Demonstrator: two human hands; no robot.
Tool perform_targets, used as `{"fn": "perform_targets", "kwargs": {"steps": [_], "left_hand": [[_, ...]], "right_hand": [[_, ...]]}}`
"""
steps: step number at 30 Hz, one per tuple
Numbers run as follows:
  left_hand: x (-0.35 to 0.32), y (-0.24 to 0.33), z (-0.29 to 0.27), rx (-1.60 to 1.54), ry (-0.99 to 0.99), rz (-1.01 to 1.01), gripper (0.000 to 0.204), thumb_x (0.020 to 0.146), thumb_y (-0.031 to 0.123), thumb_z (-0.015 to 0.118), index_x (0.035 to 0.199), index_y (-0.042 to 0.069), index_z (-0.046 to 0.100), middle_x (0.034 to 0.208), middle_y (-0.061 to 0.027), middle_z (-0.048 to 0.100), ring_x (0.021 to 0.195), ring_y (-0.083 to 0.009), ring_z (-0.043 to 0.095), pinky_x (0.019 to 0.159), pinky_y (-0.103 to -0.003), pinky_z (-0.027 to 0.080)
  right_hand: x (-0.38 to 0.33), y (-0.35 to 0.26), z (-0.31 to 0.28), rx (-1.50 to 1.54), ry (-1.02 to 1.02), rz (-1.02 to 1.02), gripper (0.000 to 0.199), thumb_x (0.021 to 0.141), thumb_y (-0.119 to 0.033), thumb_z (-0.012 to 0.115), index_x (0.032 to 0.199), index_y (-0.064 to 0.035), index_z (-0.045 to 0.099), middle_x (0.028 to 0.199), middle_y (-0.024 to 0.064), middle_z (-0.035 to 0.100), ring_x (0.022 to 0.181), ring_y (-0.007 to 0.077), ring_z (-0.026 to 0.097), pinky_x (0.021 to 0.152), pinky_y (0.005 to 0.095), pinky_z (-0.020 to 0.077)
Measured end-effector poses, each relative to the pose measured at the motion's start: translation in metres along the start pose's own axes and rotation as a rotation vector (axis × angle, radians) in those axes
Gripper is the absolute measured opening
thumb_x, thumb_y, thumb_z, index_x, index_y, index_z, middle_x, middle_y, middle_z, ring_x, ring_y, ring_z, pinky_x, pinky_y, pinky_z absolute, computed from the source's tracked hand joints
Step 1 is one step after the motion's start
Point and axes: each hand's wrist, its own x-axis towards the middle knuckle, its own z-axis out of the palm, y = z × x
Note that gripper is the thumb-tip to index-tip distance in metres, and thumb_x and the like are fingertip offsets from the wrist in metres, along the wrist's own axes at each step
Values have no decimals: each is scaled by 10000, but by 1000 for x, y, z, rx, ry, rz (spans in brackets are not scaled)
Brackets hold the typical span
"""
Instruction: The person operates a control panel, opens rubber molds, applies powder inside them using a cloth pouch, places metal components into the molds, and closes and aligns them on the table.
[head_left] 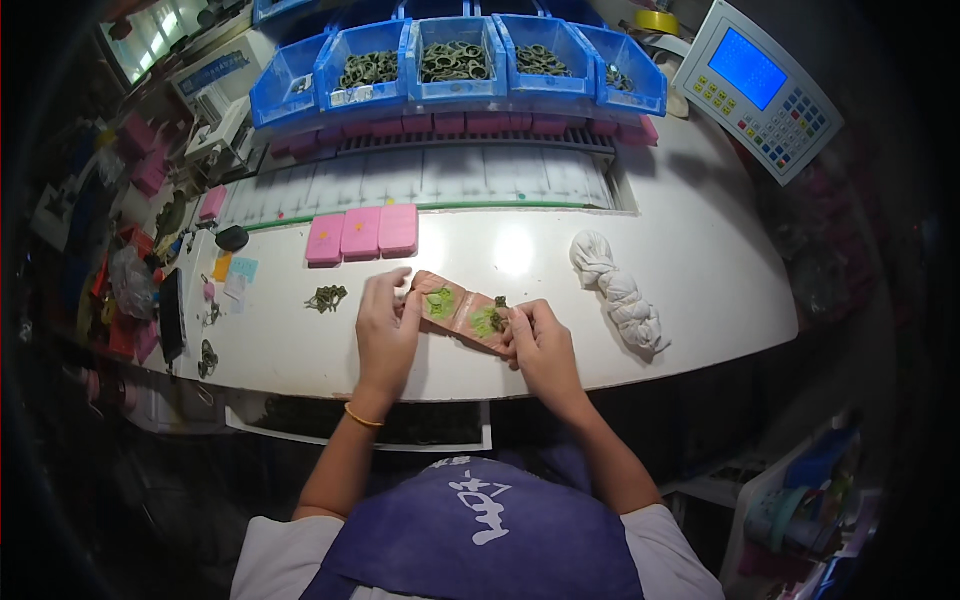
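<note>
A brownish-pink two-part mould [463, 315] lies opened out between my hands, just above the white table. Bright green patches mark the hollow in each half. My left hand [387, 338] grips the mould's left end, thumb on top and some fingers raised behind it. At the other end, my right hand [545, 352] is closed on the edge. A small dark green openwork piece [500, 313] sits at its thumb and fingertip, over the right half; how firmly it is pinched I cannot tell. Left of my left hand, a cluster of similar dark green pieces [326, 298] rests on the table.
Three pink blocks [361, 234] stand in a row beyond my hands. A knotted white cloth [618, 290] lies on the right. Blue bins [457, 88] of dark green rings line the back, beside a tilted control panel [757, 85]. An open drawer [358, 437] sits below the table edge.
</note>
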Motion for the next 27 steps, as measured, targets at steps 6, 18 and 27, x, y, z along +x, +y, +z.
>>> {"fn": "perform_targets", "kwargs": {"steps": [6, 18, 27], "left_hand": [[-14, 10, 30, 568, -4, 269, 875, 808, 347, 781, 1458, -75, 376, 1449, -306, 399, 1290, -428, 426, 1109, -475, 345], [-11, 10, 16, 514, -230, 311, 1278, 655, 552, 830, 1520, -111, 163, 1531, -310, 321, 1434, -423, 325, 1186, -517, 226], [-6, 1, 13, 579, -196, 285, 1314, 634, 533, 828, 1537, -89, 104, 1539, -257, 346, 1402, -357, 399, 1198, -500, 230]], "right_hand": [[-6, -8, 6, 295, 13, 164, 265, 1050, -245, 505, 996, 12, 539, 676, 98, 627, 509, 133, 593, 461, 283, 465], [26, -3, -96, -950, 185, -420, 550, 792, -56, 644, 1336, -33, 570, 1259, 152, 634, 919, 336, 597, 852, 424, 507], [0, -47, -7, -743, -203, -780, 486, 741, -76, 657, 1222, -18, 640, 1232, 116, 661, 776, 296, 584, 725, 382, 524]]}}
